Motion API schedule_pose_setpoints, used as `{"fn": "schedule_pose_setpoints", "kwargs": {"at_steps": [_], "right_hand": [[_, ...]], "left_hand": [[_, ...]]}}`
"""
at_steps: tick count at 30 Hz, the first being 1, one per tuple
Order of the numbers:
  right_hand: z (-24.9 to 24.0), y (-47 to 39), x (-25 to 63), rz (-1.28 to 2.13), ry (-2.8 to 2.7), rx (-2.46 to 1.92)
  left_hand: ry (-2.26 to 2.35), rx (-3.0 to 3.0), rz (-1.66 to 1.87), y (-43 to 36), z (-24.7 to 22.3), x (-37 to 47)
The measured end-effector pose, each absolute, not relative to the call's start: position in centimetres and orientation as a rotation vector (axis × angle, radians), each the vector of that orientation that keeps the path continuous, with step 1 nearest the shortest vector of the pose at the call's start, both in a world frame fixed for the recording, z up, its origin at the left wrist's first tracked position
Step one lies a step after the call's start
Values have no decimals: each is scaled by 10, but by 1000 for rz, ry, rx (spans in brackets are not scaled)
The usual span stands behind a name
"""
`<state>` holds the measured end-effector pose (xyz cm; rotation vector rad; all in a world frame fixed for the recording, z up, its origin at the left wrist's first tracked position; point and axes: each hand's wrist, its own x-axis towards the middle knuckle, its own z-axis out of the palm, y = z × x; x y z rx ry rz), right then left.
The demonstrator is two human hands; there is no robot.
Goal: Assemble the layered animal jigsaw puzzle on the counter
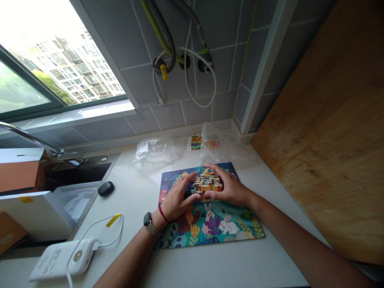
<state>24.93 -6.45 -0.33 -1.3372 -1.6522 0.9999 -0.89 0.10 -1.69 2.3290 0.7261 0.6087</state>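
Observation:
A stack of jigsaw puzzle pieces (209,183) sits above the middle of a colourful puzzle board (216,232) with rabbits and plants on it. My right hand (231,188) wraps round the right side of the stack, thumb in front and fingers behind. From the left, my left hand (180,197) cups the same pieces, its fingertips against their edge. A watch and a red cord circle my left wrist. Whether the stack rests on the board or is lifted slightly I cannot tell.
Crumpled clear plastic (154,151) and a plastic bag (214,140) beside a picture card (195,143) lie behind the board. Leftward are a black oval case (106,189), a white power bank (64,260) with a cable, and a sink (75,174) with boxes.

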Motion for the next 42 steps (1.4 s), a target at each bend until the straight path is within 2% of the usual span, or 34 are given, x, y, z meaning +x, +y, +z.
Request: {"fn": "schedule_pose_setpoints", "kwargs": {"at_steps": [3, 12, 23, 42], "right_hand": [[-4, -64, 252, 1061, -1612, -1368], [1, -63, 250, 823, -1717, -1338], [-5, -58, 251, 952, -1561, -1371], [1, -64, 241, 1018, -1610, -1270]], "left_hand": [[706, 2325, 604, 1, -15, -9], [683, 2431, 593, -1, -23, -8], [700, 2395, 650, 0, -22, -5], [633, 2369, 660, -3, -19, -2]]}}
